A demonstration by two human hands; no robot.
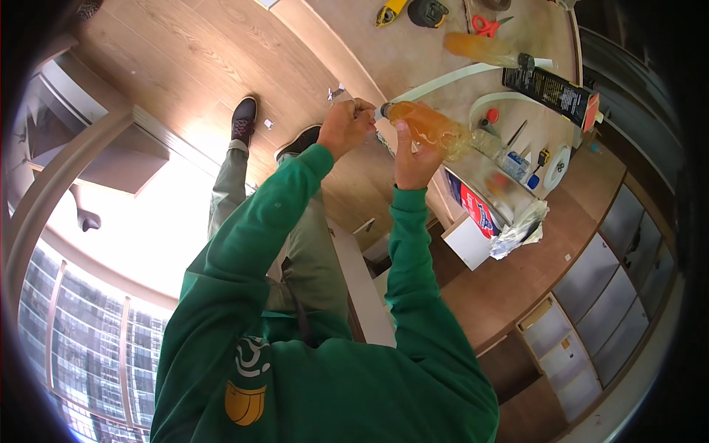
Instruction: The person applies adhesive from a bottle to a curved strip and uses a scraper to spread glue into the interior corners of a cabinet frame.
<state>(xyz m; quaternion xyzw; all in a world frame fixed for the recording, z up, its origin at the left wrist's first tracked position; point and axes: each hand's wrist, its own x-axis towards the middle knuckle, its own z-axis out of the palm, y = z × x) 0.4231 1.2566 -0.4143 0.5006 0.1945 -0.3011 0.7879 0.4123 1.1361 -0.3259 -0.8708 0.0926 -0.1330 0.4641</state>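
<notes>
My right hand (418, 161) is wrapped round a clear plastic bottle (425, 122) of amber liquid. The bottle lies tilted almost on its side, its dark neck toward my left hand. Beside that neck my left hand (343, 130) has its fingers pinched together. A small whitish bit shows between the fingertips and the bottle's mouth, too small to name. Both hands are above the front edge of the worktop (354, 37).
On the worktop lie another amber bottle (480, 49), red-handled scissors (485, 26), a yellow cutter (389, 12), a tape measure (427, 12) and a black box (545, 96). To the right are a blue-capped bottle (515, 165), a white roll (557, 170) and a crumpled plastic bag (521, 229).
</notes>
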